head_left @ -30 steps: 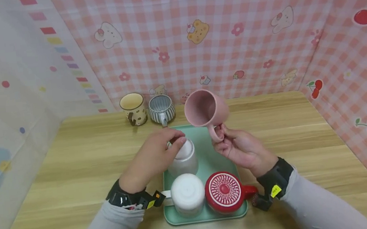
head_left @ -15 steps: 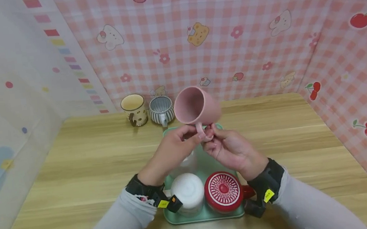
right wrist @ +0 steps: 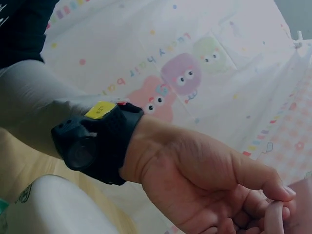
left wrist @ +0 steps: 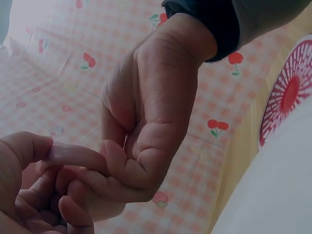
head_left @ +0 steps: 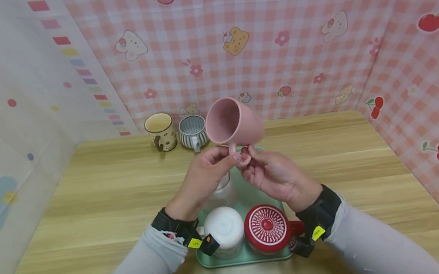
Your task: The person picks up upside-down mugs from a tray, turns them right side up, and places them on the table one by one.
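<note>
A pink mug [head_left: 248, 123] is held up above the tray, tilted with its mouth facing left and its handle [left wrist: 78, 155] pointing down. My left hand [head_left: 203, 174] pinches that handle from the left, thumb in front. From the other side my right hand [head_left: 282, 177] grips the handle with curled fingers. Both hands meet at the handle in the left wrist view. Below my left hand, partly hidden, an upturned whitish cup [head_left: 222, 195] stands on the mint-green tray [head_left: 251, 191].
Closer in on the tray sit an upturned white mug [head_left: 224, 228] and an upturned red mug [head_left: 267, 226], its handle to the right. Behind the tray's left corner stand a yellow mug [head_left: 166, 136] and a striped grey cup [head_left: 199, 137], both upright.
My left hand has left the upturned whitish cup and taken the pink mug's handle. The pink mug and my right hand have shifted left, with the mug slightly higher.
</note>
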### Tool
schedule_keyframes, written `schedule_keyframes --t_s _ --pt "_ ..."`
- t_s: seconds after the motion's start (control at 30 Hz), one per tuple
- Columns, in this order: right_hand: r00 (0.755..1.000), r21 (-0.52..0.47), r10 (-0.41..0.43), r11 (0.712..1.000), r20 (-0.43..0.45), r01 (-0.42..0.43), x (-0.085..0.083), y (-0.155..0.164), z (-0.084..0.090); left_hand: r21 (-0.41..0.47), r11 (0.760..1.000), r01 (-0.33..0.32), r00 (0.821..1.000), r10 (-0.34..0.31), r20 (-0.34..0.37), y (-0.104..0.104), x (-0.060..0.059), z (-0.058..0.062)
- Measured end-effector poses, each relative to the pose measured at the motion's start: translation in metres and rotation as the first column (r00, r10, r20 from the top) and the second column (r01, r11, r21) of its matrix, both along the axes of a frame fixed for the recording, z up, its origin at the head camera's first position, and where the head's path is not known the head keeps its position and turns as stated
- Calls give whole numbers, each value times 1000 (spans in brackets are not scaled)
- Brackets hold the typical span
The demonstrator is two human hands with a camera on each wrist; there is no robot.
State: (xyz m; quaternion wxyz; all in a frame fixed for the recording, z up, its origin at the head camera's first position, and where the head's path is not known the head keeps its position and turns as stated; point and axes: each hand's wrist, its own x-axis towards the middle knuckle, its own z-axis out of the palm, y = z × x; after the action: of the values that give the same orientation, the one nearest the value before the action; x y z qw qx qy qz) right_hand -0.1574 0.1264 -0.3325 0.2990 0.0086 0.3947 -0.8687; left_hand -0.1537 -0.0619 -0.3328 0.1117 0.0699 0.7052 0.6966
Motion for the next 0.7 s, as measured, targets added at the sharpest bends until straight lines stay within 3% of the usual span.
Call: schedule_keyframes --t_s 0.33,0.7 --pt "999 112 -33 993 -11 34 2 -3 -1 14 1000 -18 1000 18 1 3 -2 1" --pt "998 11 11 1000 64 -12 -1 -15 -11 133 987 -87 996 85 18 11 -3 -2"
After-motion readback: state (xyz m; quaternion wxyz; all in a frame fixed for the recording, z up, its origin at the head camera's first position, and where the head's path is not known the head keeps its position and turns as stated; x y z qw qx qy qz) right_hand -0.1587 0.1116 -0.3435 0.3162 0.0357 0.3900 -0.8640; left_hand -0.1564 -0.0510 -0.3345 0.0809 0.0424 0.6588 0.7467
